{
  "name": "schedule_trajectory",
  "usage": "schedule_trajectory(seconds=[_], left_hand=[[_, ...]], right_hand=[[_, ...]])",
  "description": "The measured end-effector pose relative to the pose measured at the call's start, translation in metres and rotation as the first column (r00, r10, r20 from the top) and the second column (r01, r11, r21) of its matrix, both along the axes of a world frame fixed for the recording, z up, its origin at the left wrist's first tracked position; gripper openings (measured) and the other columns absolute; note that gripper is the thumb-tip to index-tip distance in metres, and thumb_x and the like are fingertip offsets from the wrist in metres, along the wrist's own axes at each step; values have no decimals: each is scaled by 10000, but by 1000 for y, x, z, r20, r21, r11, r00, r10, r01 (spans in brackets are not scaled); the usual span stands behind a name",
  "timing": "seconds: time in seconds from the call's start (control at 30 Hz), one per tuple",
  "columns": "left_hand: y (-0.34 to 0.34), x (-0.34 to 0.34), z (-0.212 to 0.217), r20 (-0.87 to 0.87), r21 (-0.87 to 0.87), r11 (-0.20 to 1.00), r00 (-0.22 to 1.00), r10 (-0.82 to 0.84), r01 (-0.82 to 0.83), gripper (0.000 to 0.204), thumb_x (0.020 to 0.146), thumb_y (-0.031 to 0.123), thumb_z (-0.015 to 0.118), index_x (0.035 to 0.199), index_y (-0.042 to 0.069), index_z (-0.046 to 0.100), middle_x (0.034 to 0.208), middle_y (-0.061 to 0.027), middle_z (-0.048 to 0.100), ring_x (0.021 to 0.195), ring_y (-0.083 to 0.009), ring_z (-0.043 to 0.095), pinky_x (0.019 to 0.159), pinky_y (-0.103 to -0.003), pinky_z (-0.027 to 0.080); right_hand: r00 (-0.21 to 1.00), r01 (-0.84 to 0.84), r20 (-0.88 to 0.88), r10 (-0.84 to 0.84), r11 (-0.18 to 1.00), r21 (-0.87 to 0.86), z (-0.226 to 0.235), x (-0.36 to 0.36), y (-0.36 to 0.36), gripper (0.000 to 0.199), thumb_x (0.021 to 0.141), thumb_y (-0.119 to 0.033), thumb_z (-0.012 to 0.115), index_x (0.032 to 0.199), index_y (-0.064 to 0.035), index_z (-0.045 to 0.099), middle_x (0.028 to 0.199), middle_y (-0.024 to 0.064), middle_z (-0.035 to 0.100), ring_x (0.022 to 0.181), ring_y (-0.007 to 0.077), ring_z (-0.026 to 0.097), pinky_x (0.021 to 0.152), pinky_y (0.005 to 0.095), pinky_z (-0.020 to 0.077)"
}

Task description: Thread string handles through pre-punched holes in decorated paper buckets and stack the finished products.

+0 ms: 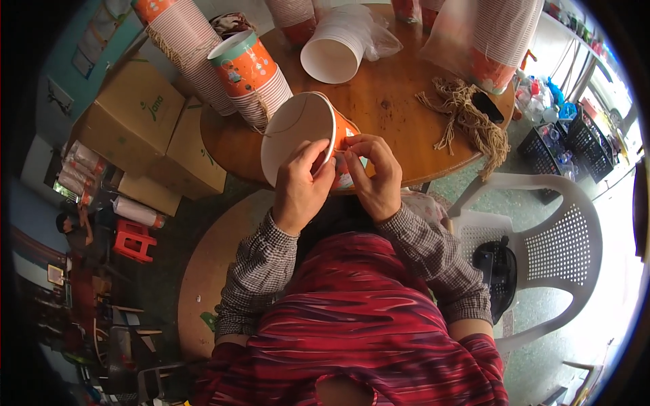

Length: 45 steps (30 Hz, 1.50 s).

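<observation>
Cup (298, 132) between hands, twine (470, 118) right

Both hands — left hand (298, 186), right hand (376, 174) — grip an orange paper cup (301, 132).

A small packing workshop: stacked paper cups (203, 54), cardboard boxes (145, 115), twine (474, 115), round wooden table (393, 101).

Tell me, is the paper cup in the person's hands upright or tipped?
Tipped. The paper cup lies on its side between both hands, its white, empty inside facing the camera.
</observation>
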State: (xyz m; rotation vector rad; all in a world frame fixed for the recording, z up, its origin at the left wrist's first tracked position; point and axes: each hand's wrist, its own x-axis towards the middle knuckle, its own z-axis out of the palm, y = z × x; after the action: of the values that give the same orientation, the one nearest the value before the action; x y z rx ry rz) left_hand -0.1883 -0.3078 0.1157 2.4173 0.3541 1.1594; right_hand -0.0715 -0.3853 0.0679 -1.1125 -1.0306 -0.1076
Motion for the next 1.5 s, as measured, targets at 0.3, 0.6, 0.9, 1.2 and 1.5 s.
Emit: schedule_trajectory(seconds=[0.3, 0.6, 0.9, 1.2, 1.5], left_hand=[[-1, 4, -3, -12, -25, 999, 1000, -23, 22, 209, 805, 14, 612, 1012, 2, 586, 857, -155, 592, 758, -328, 622, 635, -381, 495], [8, 12, 3, -195, 150, 987, 980, -28, 58, 131, 807, 38, 610, 925, 11, 560, 872, -147, 571, 805, -359, 593, 679, -407, 477], [22, 16, -10, -150, 175, 984, 988, -16, 43, 129, 796, 74, 650, 874, 15, 566, 857, -137, 607, 816, -347, 594, 709, -426, 476], [42, 22, -19, 26, -61, 997, 998, -49, 51, 73, 859, 74, 582, 878, 20, 536, 817, -174, 615, 787, -375, 594, 684, -436, 472], [48, 26, -15, 252, -38, 997, 966, -55, 67, 107, 899, 82, 567, 935, 17, 491, 856, -157, 581, 792, -341, 587, 693, -392, 471]], right_hand=[[994, 60, 95, -60, 998, 7, -1, 2, 1, 111, 780, 8, 668, 875, -13, 614, 975, 128, 610, 891, 261, 617, 785, 328, 492], [906, 268, 357, -229, 961, -65, -3, 35, -12, 203, 760, 12, 650, 954, -29, 611, 1017, 149, 587, 916, 323, 593, 766, 379, 499], [987, -149, 31, 160, 963, -226, 36, 38, 18, 128, 818, 63, 564, 931, 5, 583, 898, 97, 638, 775, 184, 658, 690, 279, 525], [944, -328, -42, 328, 916, -230, 23, 54, 35, 126, 826, 12, 555, 946, 3, 593, 780, 88, 652, 685, 133, 640, 638, 268, 509], [943, -222, 133, 304, 876, -428, 35, 44, 30, 130, 807, -107, 677, 883, -3, 665, 736, 86, 658, 665, 126, 618, 650, 279, 503]])
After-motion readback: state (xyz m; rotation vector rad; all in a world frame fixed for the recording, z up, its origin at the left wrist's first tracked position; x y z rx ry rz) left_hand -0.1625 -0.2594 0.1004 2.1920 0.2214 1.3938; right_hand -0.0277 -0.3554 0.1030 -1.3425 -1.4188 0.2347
